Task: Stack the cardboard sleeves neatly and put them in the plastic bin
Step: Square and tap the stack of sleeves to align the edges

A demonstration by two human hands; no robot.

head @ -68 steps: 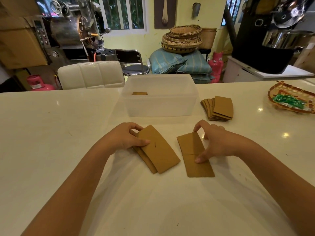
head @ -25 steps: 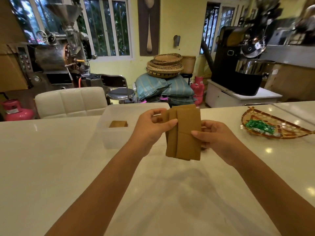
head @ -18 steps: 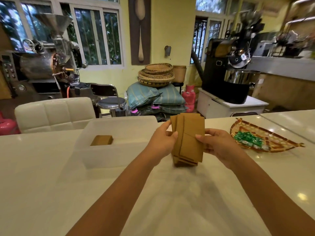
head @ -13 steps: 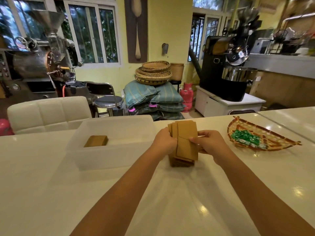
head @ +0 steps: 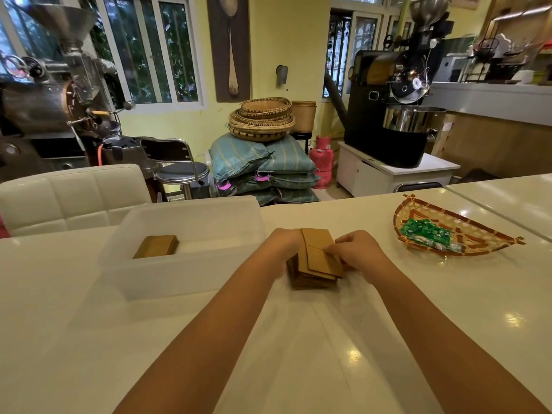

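Note:
A pile of brown cardboard sleeves point(head: 316, 265) rests on the white table just right of the clear plastic bin point(head: 191, 273). My left hand point(head: 283, 243) grips the pile's left side and my right hand point(head: 355, 249) presses on its right side; the top few sleeves sit slightly askew. Inside the bin, near its left end, lies a small flat stack of sleeves point(head: 156, 246).
A woven tray point(head: 466, 234) with green wrapped sweets point(head: 427, 234) sits at the right of the table point(head: 298, 354). A white padded chair point(head: 71, 195) stands behind the bin. Roasting machines, sacks and baskets fill the room beyond.
Both hands gathered the sleeves from the table, lifted them, then lowered them onto the pile at the right of the bin. The view has tilted upward.

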